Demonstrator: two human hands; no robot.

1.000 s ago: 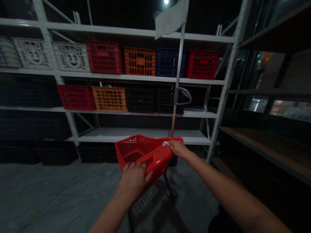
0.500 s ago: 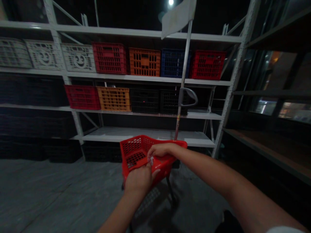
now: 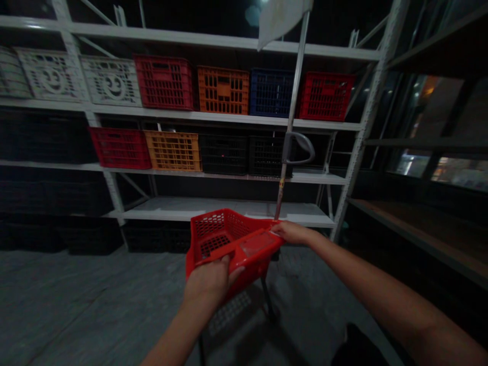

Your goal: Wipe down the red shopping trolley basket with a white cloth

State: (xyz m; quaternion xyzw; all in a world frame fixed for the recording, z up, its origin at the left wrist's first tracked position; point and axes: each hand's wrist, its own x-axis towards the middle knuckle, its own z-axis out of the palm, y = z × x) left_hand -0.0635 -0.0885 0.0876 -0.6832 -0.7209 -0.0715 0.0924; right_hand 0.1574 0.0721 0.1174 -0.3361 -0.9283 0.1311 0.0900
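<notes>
A red plastic mesh basket (image 3: 229,229) sits tilted on a wheeled trolley frame in front of me. My left hand (image 3: 209,279) grips its near rim, with the fingers curled over the edge. My right hand (image 3: 292,233) holds the basket's right corner at the far end. Behind that corner rises a thin metal pole (image 3: 292,117) with a curved grey handle (image 3: 299,147) and a white flag (image 3: 280,18). Nothing shows inside the basket except its mesh floor.
White metal shelving (image 3: 229,213) ahead holds red, orange, blue, black and white plastic crates, such as an orange crate (image 3: 223,90). A dark shelf unit with a wooden board (image 3: 412,229) stands at right. Grey concrete floor (image 3: 95,295) spreads below; a dark object (image 3: 356,348) lies at bottom right.
My right hand has moved back from over the basket to its right corner. The small white scrap seen earlier between my hands no longer shows. The view has shifted slightly.
</notes>
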